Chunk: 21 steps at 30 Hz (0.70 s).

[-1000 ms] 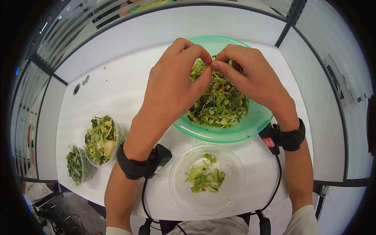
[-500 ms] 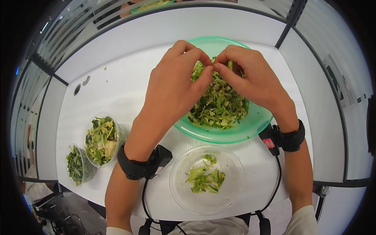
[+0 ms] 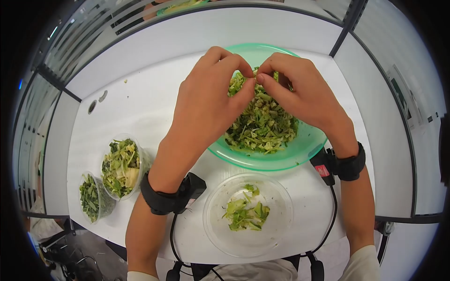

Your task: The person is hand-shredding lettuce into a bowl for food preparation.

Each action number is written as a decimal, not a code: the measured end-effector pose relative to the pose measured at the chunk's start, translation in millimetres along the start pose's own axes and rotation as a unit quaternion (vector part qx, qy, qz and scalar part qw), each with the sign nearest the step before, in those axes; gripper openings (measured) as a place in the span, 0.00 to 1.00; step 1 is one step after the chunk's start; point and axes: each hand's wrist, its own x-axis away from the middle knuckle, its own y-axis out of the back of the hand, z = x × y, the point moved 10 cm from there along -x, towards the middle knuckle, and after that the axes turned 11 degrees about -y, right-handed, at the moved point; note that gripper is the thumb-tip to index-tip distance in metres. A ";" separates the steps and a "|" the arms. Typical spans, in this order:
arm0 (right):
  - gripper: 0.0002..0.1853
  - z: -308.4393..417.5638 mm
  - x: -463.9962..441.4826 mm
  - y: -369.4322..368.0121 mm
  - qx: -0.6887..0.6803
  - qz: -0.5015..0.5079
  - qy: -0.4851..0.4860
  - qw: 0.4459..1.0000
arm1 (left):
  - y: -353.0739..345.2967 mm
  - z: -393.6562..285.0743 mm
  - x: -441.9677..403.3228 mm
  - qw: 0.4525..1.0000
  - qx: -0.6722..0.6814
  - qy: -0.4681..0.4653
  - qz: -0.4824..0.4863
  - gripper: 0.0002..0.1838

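Observation:
Over the far part of a green bowl (image 3: pixel 253 163), my left hand (image 3: pixel 213 89) and my right hand (image 3: pixel 300 89) meet at the fingertips. Each is closed in a pinch, thumb against forefinger. Whatever lies between the tips is too small to make out. Chopped leafy greens (image 3: pixel 265 124) are heaped in the bowl beneath them. Closer to my body stands a clear round container (image 3: pixel 276 239) with a few pieces of chopped leaf (image 3: pixel 247 214) on its bottom.
At the left stand a larger clear tub (image 3: pixel 146 161) of chopped leaves and a smaller tub (image 3: pixel 107 201) of darker greens. Black wrist devices with cables (image 3: pixel 173 239) are strapped to both my wrists. White panels (image 3: pixel 201 35) wall the table's back and sides.
Both hands stay almost in place over the bowl, with only a slight shift of the fingertips. The containers have not moved.

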 end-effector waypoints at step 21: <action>0.10 0.2 0.7 -0.7 0.001 0.010 -0.005 1.000 | -0.4 -1.3 0.8 1.000 -0.005 -0.009 -0.001 0.09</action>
